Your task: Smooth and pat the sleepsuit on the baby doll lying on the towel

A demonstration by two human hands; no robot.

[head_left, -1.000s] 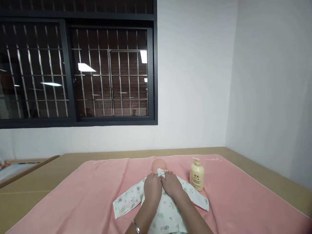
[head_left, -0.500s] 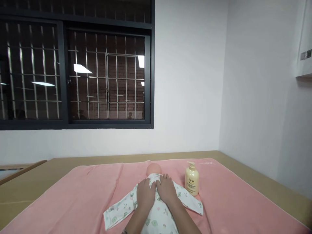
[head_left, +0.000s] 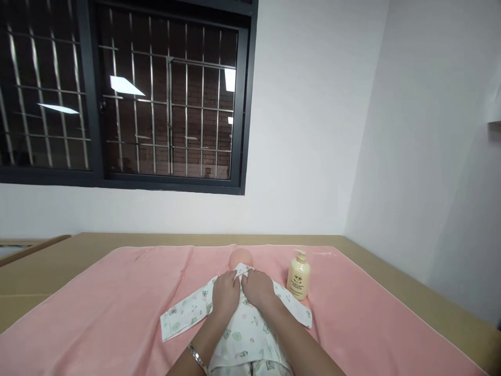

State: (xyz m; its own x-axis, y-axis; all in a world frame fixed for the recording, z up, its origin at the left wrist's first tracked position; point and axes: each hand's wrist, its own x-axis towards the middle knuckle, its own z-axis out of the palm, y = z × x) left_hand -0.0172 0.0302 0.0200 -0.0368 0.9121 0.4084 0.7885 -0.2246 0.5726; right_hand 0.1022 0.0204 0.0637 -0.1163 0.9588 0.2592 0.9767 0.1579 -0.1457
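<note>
A baby doll (head_left: 241, 258) lies on its back on a pink towel (head_left: 117, 303), dressed in a white printed garment (head_left: 238, 329) with sleeves spread to both sides. My left hand (head_left: 225, 292) and my right hand (head_left: 256, 289) rest side by side on the doll's chest, just below the neck. The fingertips of both pinch the garment's collar edges together. A silver bracelet (head_left: 197, 357) sits on my left wrist. Only the top of the doll's bald head shows beyond my hands.
A cream pump bottle (head_left: 298, 275) stands upright on the towel right of the doll. The towel covers a tan surface (head_left: 47, 266) that meets white walls. A barred dark window (head_left: 125, 94) is up left. A wooden edge (head_left: 23, 250) lies far left.
The view has tilted down and shifted, so the doll sits slightly higher in frame. My hands stay on the doll's chest, their fingertips now drawn closer at the collar.
</note>
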